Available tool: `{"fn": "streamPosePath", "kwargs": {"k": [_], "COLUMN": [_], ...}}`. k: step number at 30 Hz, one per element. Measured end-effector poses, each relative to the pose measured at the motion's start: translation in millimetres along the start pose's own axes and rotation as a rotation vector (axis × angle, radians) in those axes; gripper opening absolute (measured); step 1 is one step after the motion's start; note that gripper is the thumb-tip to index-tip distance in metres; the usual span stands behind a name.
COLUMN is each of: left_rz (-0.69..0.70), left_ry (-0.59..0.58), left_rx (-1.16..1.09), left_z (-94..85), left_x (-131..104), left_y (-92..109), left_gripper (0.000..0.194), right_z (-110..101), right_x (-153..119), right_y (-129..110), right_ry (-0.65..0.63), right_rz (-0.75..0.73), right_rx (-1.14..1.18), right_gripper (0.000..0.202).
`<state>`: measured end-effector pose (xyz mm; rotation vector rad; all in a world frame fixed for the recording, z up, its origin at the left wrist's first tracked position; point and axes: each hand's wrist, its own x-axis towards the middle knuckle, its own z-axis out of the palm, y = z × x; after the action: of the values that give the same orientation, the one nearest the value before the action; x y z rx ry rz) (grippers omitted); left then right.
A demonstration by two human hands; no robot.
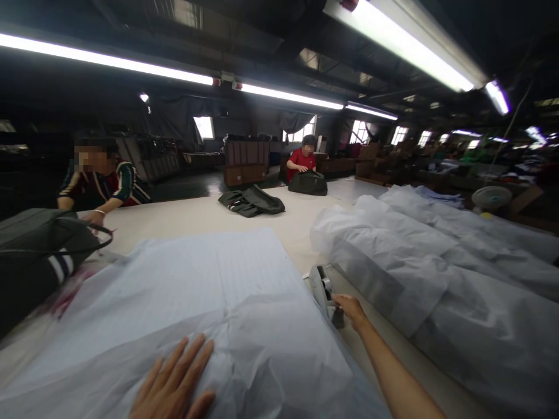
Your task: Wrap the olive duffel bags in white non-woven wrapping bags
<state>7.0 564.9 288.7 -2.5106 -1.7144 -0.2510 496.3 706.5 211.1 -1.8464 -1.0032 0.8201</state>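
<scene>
My left hand [174, 384] lies flat with fingers apart on a large white plastic sheet or bag [227, 279], which covers the near part of the table and is wrinkled towards me. At the sheet's right edge stands a grey tape dispenser [323, 291]. My right hand [349, 309] reaches to its near right side, fingers drawn together on it; the fingertips are partly hidden, and I cannot make out a strip of tape between them.
To the right lie several white plastic-wrapped bundles [393, 256]. Dark bags rest on the table [297, 224]: one at the left [35, 244], one flattened [253, 201], one farther back [308, 183]. Two co-workers [105, 180] [301, 160] handle bags across the table. A fan [491, 198] stands at right.
</scene>
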Motion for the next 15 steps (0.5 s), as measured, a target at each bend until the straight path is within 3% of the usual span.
{"fn": "streamPosePath", "kwargs": {"k": [4, 8, 12, 15], "left_rz": [0.002, 0.034, 0.046, 0.029], "left_ry": [0.071, 0.148, 0.197, 0.201], "left_rx": [0.023, 0.056, 0.077, 0.075], "left_z": [-0.9, 3.0, 3.0, -6.8], "left_x": [-0.5, -1.2, -1.0, -1.1], "left_y": [4.6, 6.9, 9.0, 17.3], "left_gripper": [0.054, 0.055, 0.055, 0.057], "right_z": [-4.7, -18.0, -18.2, -15.5], "right_x": [-2.5, -22.1, -42.9, -50.7], "right_y": [-0.2, 5.7, 18.8, 30.1], "right_ry": [0.049, 0.084, 0.016, -0.044], "right_rz": [0.003, 0.009, 0.103, 0.156], "right_rx": [0.056, 0.098, 0.113, 0.065], "right_gripper": [0.027, 0.03, 0.032, 0.032]}}
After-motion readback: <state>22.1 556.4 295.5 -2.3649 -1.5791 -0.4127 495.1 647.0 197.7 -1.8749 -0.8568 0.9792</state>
